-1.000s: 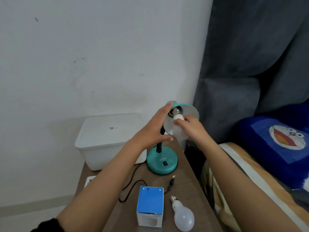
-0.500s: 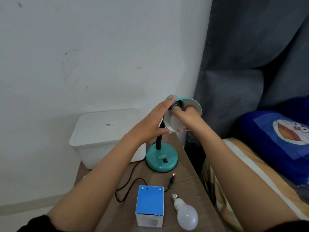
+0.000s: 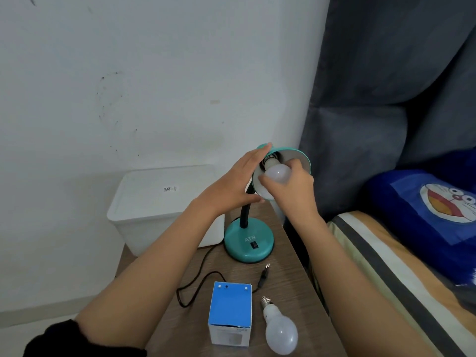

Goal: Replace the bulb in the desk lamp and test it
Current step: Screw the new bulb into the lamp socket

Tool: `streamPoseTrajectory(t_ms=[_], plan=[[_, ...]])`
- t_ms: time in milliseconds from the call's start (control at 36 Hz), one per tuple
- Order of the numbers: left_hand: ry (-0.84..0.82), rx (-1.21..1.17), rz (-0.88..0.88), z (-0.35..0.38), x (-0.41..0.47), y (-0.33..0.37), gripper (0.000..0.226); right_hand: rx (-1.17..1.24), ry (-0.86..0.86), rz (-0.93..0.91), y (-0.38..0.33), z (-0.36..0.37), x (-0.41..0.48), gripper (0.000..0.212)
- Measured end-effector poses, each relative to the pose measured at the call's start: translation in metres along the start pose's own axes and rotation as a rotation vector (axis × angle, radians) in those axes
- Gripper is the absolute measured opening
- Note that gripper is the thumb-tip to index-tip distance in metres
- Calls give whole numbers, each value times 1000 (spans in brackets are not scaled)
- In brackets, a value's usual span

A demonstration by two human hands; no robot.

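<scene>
Two hands at teal lamp (image 3: pixel 248 243) — right hand (image 3: pixel 292 188) fingers gripping socketed bulb (image 3: pixel 277 173), left hand (image 3: pixel 231 184) open against shade (image 3: pixel 298 157), spare bulb (image 3: pixel 279 328), box (image 3: pixel 230 309) nearer.

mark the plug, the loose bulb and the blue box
plug (image 3: pixel 265 273): head view, on its black body.
loose bulb (image 3: pixel 281 333): head view, on the white globe.
blue box (image 3: pixel 230 306): head view, on its top face.

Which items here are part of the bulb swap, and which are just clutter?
In the job:
- desk lamp
- bulb at the shade's socket, held by right hand
- left hand steadying the shade
- spare bulb on the table
- blue bulb box
- unplugged lamp plug

Lying about:
- white storage bin
- cartoon pillow
- grey curtain
</scene>
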State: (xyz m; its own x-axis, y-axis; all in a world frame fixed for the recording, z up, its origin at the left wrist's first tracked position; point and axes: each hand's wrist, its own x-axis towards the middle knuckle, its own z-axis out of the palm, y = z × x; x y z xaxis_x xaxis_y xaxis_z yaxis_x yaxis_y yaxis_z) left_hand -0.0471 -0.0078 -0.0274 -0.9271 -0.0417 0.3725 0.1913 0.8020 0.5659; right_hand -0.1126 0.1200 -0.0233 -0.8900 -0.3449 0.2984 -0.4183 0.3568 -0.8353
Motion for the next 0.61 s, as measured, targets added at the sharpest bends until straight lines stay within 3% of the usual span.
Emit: streamPoseTrajectory(t_ms=[111,361,611], plan=[[-44,63,34,-7,9,1,114,-68,-5,-51,2,2,3,45],[-12,32,140,1,17,2,97,-80,27,-29,4,3,6,53],[26,43,178,0,13,2,92,508,112,295,1,9,1,42]])
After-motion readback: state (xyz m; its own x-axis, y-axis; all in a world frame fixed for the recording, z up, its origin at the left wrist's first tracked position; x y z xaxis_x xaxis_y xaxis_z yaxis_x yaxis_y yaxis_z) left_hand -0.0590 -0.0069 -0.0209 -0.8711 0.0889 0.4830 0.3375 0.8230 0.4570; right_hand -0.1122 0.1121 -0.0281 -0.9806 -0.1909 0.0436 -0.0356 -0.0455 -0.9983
